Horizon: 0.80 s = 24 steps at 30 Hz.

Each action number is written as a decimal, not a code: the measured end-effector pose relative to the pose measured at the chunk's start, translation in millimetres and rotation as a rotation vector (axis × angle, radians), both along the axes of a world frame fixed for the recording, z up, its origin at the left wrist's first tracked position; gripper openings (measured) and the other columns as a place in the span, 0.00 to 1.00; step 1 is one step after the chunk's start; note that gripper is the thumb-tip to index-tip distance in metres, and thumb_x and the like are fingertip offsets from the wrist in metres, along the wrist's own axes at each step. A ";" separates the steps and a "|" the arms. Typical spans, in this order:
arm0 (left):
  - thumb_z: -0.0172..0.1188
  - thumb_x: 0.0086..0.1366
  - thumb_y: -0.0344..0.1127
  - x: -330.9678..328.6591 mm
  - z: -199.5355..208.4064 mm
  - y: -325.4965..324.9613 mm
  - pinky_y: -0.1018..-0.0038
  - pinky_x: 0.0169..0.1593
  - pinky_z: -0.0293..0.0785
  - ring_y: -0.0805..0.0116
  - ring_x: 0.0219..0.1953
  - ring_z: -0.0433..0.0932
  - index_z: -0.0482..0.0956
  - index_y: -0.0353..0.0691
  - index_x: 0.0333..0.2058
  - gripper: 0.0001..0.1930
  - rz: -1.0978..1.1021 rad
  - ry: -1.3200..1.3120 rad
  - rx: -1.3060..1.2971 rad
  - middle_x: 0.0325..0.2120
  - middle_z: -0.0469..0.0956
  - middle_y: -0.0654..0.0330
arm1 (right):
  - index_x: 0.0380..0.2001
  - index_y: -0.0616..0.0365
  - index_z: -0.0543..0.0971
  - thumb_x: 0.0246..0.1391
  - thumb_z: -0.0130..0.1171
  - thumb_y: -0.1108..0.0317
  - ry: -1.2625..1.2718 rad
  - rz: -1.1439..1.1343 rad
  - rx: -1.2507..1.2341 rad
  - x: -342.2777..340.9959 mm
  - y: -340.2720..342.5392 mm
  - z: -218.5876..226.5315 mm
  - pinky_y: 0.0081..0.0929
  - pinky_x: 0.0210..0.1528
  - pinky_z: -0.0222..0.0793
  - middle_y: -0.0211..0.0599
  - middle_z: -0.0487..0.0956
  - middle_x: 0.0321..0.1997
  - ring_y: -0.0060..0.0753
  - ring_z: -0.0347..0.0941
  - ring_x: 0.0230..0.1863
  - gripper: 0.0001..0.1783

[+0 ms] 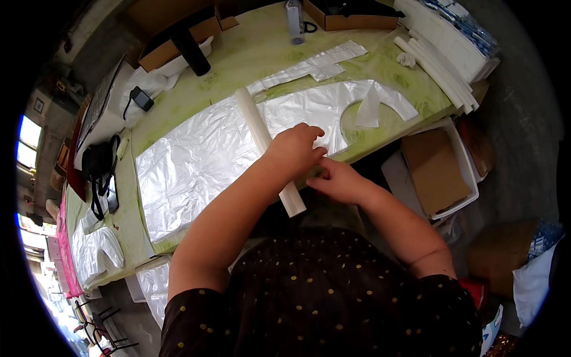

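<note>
A thin, shiny white plastic sheet [196, 160] lies spread on the table, its right end cut in a round curve. Across it rests a pale, smooth roll [254, 121], whose near end juts past the table's front edge. My left hand [292, 149] is over the roll, its fingers curled beside the sheet's front edge. Close by, my right hand [340, 181] has thumb and fingers pinched together just off that edge. The fingertips of both hands almost meet. What is between them, if anything, is too small to make out.
A green patterned cloth [282, 56] covers the table. Behind the sheet stand a black cylinder [191, 52], a clear bottle [295, 22] and cardboard boxes [357, 21]. Several pale rolls [437, 74] lie at the right edge. Below stands a white bin [470, 172] holding cardboard. A black bag [98, 162] sits left.
</note>
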State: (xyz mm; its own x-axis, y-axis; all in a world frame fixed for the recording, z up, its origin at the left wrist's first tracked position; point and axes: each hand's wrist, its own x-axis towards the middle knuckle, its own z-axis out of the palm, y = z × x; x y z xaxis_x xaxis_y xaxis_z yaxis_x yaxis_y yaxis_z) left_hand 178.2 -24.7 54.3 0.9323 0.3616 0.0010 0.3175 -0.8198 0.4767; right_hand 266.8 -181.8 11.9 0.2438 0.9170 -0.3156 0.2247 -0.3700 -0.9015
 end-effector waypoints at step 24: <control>0.64 0.67 0.42 2.2 12.6 27.4 0.74 0.44 0.76 0.75 0.36 0.76 0.82 0.41 0.41 0.11 0.256 0.072 -0.445 0.33 0.81 0.67 | 0.75 0.50 0.53 0.58 0.60 0.60 -0.718 -0.609 0.056 159.9 70.4 24.1 0.47 0.61 0.70 0.57 0.75 0.61 0.61 0.75 0.56 0.45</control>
